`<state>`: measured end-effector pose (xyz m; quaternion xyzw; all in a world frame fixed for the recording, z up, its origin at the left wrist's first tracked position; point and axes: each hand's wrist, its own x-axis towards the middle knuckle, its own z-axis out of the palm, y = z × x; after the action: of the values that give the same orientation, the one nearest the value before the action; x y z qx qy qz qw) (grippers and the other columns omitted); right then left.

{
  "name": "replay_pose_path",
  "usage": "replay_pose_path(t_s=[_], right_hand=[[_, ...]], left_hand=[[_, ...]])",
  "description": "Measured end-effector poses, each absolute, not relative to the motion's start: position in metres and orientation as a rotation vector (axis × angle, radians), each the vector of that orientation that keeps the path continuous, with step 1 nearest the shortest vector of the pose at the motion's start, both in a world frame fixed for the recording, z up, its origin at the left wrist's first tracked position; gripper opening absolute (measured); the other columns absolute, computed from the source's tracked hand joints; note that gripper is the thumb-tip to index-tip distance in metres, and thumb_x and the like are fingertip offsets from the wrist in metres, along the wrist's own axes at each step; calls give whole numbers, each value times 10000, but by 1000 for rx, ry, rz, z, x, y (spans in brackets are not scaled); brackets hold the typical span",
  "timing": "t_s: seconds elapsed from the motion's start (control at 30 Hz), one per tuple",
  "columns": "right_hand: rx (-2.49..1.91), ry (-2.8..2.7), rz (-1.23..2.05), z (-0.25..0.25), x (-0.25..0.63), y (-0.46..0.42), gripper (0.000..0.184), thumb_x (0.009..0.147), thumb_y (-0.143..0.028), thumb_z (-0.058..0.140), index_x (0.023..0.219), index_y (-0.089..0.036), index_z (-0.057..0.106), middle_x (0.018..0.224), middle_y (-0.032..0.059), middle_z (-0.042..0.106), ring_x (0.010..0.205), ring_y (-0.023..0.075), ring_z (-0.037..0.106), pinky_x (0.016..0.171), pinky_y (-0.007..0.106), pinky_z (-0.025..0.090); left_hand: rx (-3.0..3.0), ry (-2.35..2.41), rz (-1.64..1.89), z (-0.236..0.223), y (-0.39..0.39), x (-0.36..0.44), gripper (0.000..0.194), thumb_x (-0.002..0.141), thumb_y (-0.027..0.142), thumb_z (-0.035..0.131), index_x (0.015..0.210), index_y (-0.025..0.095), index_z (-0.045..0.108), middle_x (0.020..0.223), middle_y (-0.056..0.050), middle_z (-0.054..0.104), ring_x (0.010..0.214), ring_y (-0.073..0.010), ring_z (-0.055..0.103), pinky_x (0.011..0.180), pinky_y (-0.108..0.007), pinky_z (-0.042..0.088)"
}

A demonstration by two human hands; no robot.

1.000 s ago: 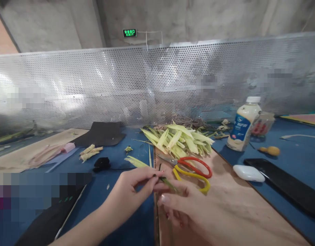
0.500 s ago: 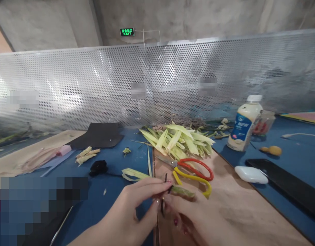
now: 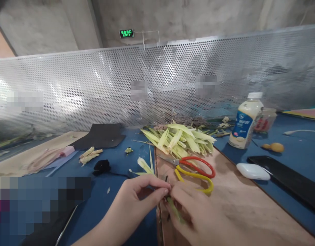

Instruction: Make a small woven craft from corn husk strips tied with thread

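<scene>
One tight pinch: left hand (image 3: 142, 196), thumb to forefinger at a thin dark strand (image 3: 167, 178), near side of scissors (image 3: 185, 170). Next, also nearside: slim pale-green husk-like piece (image 3: 175, 209), blurred, partly hidden; right hand (image 3: 198, 208) curled around it.

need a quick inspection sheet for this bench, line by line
Surface: blue tabletop with a wooden board in front of the person.
Work pieces: slim green piece and dark strand at the hands; heap of pale green leaves and red-and-yellow-handled scissors on the board.
Clutter: bottle, white case, black phone-like slab, small gourd-shaped item, dark sheet.
Grip: left hand seems to pinch the strand; right hand is curled around the green piece, contact partly hidden.
Cables: white cable at far right.
Surroundings: perforated metal screen, lit exit sign, concrete wall.
</scene>
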<state>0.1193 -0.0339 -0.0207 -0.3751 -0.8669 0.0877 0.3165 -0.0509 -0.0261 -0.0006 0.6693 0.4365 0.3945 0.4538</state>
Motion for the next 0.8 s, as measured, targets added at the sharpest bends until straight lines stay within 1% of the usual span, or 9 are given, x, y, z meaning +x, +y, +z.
replay_pose_path(t_s=[0.07,0.2,0.37,0.5,0.53,0.67,0.8], right_hand=[[-970,-2257,230,-21,119,-34,85,714,-107,446,664,-176,447,642,7,525,591,117,466,521,222,352],[-1001,-2204,353,-21,119,-33,106,730,-122,438,645,-180,412,623,-3,493,559,103,455,492,212,335],[-962,-2164,591,-20,123,-31,66,764,-161,443,711,-191,469,677,-7,524,601,107,497,544,224,384],[-1009,-2119,634,-12,127,-33,94,828,-203,408,797,-209,497,699,-12,562,653,117,534,610,247,413],[-1038,-2106,648,-11,128,-34,98,837,-215,403,811,-212,497,705,-11,564,658,119,536,613,250,415],[-1128,-2103,730,-17,126,-34,105,847,-232,396,812,-216,494,668,-19,542,608,115,521,546,230,402],[-1127,-2163,755,-29,126,-28,125,851,-209,385,804,-213,501,695,-18,549,649,118,516,573,230,396]], left_hand=[[1589,1027,983,-1,-26,-52,122,707,270,630,784,181,663,800,-15,659,770,-150,603,709,-252,487],[1558,902,988,0,-25,-53,121,662,227,679,770,180,653,775,-4,644,752,-132,589,710,-244,476],[1584,890,970,5,-26,-55,70,703,210,640,757,167,642,761,-7,641,746,-125,583,717,-241,467],[1733,948,957,6,-25,-56,70,727,213,610,777,173,638,789,-8,641,771,-129,577,737,-242,452],[1795,981,931,6,-24,-57,73,730,214,602,780,175,639,787,-8,639,769,-131,575,735,-242,447],[1934,1126,752,3,-21,-56,87,730,212,575,774,169,635,748,-2,632,730,-134,566,693,-232,433],[1891,1207,606,-1,-19,-55,89,702,211,579,750,162,635,728,1,643,717,-141,566,669,-226,427]])
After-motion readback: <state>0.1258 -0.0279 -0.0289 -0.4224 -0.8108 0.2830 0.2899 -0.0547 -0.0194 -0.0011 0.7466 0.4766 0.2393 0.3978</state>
